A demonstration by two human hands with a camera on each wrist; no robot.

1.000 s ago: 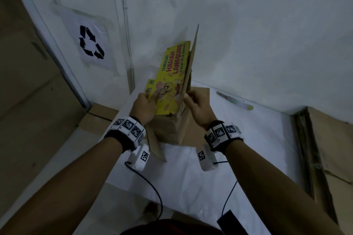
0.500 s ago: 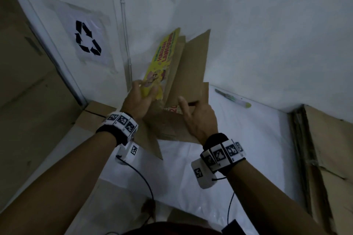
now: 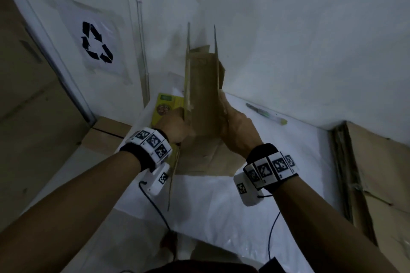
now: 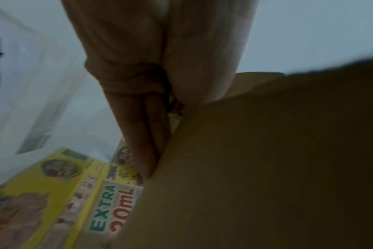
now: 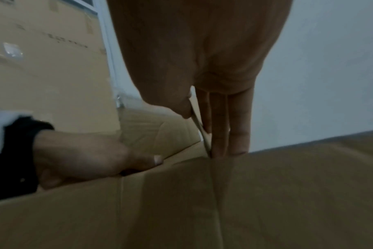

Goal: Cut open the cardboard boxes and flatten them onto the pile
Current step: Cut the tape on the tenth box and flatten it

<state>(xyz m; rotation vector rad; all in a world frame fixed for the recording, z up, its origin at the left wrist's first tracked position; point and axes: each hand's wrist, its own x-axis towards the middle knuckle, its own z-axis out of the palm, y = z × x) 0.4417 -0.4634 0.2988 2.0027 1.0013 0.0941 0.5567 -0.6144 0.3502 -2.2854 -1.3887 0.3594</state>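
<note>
The left hand's fingers were hidden behind the box; its yellow print was blurred at lower left.

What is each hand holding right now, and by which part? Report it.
Both hold the opened cardboard box. The left hand grips its left panel edge, by the yellow printed face; the right hand pinches the right panel edge between thumb and straight fingers.

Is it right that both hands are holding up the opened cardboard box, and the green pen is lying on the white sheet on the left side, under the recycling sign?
Not quite. The left hand and right hand do hold the opened cardboard box, but the green pen lies on the white sheet on the right side, by the wall, far from the recycling sign. The head view shows it.
</note>
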